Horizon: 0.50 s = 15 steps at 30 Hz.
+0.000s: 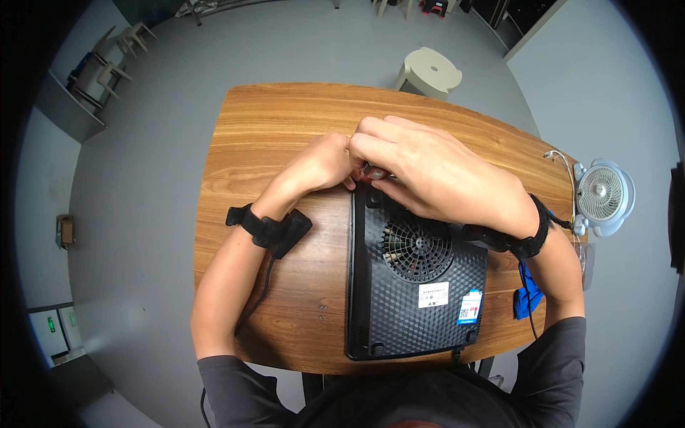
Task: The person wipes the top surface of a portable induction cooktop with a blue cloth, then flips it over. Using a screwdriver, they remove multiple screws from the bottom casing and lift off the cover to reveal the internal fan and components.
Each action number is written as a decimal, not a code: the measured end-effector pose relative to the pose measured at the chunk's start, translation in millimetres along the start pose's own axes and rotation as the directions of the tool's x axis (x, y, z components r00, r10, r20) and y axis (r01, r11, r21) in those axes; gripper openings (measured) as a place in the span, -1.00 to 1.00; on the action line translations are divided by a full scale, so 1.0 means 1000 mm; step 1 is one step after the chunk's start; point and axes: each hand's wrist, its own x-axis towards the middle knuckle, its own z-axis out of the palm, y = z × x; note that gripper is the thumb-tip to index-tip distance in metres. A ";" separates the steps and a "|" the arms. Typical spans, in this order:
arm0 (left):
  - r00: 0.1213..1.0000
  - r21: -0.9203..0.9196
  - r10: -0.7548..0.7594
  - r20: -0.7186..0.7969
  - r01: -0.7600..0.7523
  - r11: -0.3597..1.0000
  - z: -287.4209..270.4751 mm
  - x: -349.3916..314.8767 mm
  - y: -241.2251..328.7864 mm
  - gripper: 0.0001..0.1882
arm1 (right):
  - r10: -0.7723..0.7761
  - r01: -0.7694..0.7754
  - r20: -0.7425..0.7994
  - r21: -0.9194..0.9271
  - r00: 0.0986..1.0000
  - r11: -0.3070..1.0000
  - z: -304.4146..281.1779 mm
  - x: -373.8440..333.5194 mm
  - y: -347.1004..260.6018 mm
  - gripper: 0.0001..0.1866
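A black induction cooker (421,307) lies underside up on the wooden table, with its round fan grille and two labels showing. At its far left corner, my right hand (417,160) is closed around a small red-and-black handled tool (374,172). Most of that tool, its tip included, is hidden by the fingers. My left hand (330,162) meets the right one at the same corner, its fingers curled together. What the left fingers hold, if anything, cannot be made out. A few tiny metal screws (323,308) lie on the table left of the cooker.
On the right, a light-blue fan (601,191) stands beside the table's edge with a white cable. A blue cloth-like thing (528,296) lies near my right elbow. Black devices are strapped to both wrists, with cables trailing. Beyond the table stands a cream stool (432,71).
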 end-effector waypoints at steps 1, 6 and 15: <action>1.000 0.006 0.008 -0.023 -0.008 1.000 -0.001 -0.001 0.000 -0.76 | 0.001 -0.001 0.016 -0.010 1.000 1.000 -0.002 0.001 -0.001 -0.73; 0.996 0.103 0.066 -0.057 -0.060 0.993 -0.012 -0.009 0.015 -0.79 | 0.068 -0.068 0.017 0.037 0.998 0.997 0.001 -0.001 0.006 -0.75; 0.938 0.040 0.242 0.246 -0.260 0.965 -0.023 -0.022 0.025 -0.75 | 0.140 -0.117 -0.136 0.162 0.981 0.980 0.003 -0.007 0.007 -0.60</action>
